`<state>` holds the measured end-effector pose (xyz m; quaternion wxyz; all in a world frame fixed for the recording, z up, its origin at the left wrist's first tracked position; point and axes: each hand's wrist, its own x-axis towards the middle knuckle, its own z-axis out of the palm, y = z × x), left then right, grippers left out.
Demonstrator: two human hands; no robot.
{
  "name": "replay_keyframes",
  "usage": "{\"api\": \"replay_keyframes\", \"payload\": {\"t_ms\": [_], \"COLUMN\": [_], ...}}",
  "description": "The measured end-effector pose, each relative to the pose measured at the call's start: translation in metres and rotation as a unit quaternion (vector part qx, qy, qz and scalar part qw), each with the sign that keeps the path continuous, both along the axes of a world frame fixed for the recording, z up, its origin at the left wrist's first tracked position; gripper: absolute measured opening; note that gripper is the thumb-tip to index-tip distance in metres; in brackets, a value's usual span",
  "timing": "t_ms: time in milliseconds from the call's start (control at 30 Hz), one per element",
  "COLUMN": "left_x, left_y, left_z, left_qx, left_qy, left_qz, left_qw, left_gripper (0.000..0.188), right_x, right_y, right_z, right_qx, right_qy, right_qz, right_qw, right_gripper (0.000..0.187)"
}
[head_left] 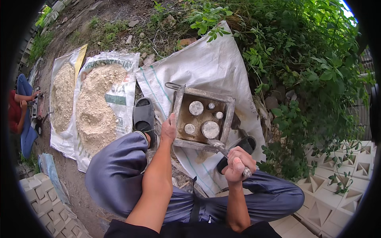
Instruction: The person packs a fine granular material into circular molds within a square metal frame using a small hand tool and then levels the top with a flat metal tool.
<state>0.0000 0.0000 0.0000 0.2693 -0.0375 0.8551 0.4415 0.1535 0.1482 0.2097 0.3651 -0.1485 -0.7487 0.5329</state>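
Note:
A square, grey-crusted mould frame [231, 123] sits in front of me on a white woven sack [206, 59]. Inside it, several round pieces of different sizes stand up from brownish material, the largest being a pale disc [210, 129] near the front right corner. My left hand [169, 129] is closed on the frame's left wall. In my right hand [240, 163], fingers wrap round a metal rod [223, 150], which slants up to the left. Its far end meets the frame's front edge beside the largest disc; whether they touch, I cannot tell.
Two sacks bear heaps of pale powder [95, 111] on the left. Dark slippers [143, 115] are on my feet beside the frame. Patterned pale blocks [329, 186] stand at lower right, leafy plants [301, 71] at upper right. Another person [24, 111] sits far left.

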Motion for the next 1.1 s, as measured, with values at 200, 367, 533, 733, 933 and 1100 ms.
{"api": "replay_keyframes", "payload": {"t_ms": [200, 367, 533, 733, 933, 1100], "left_x": [0.001, 0.008, 0.004, 0.001, -0.002, -0.002], "left_y": [0.006, -0.002, -0.004, 0.006, -0.008, -0.009], "left_z": [-0.004, -0.009, -0.009, -0.006, -0.018, -0.018], "left_qx": [0.022, 0.043, 0.039, 0.027, 0.02, 0.035], "left_qy": [0.005, 0.019, 0.023, 0.039, 0.029, 0.034], "left_qz": [-0.002, 0.01, 0.017, 0.0, 0.001, -0.001], "left_qw": [1.0, 0.999, 0.999, 0.999, 0.999, 0.999], "left_gripper": [0.065, 0.066, 0.067, 0.066, 0.067, 0.07], "right_x": [0.005, 0.019, 0.009, 0.015, 0.009, 0.002], "right_y": [0.001, 0.0, 0.001, -0.004, 0.014, 0.021], "right_z": [-0.041, 0.001, -0.015, 0.004, 0.033, 0.037], "right_qx": [0.029, -0.044, -0.026, 0.03, -0.074, -0.102], "right_qy": [-0.016, 0.04, -0.097, 0.067, 0.054, -0.011], "right_qz": [0.033, 0.007, -0.023, -0.012, -0.008, 0.103], "right_qw": [0.999, 0.998, 0.995, 0.997, 0.996, 0.989], "right_gripper": [0.028, 0.023, 0.024, 0.025, 0.028, 0.024]}}
